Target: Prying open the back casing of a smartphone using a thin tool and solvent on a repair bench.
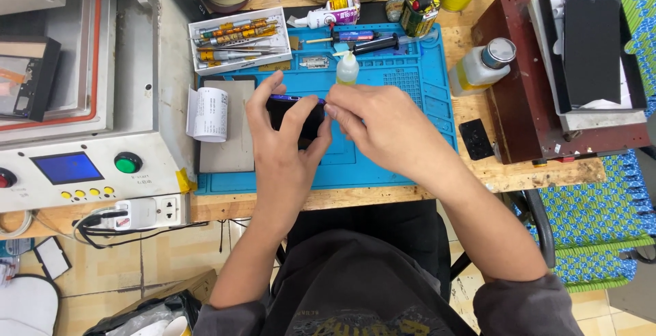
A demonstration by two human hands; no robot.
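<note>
Both hands, the left hand (287, 138) and right hand (372, 128), are closed around a dark phone (295, 114), held on edge over the blue mat (410, 83) on the table (478, 172), its screen work apparently unfinished.

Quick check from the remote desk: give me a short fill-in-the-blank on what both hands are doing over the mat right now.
1. Both hands grip a dark ____ above the blue mat.
2. The left hand wraps it from the side nearer the grey ____.
3. The right hand pinches its upper edge just below a small ____ with a white cap.

Missing words: phone; machine; bottle.
</note>
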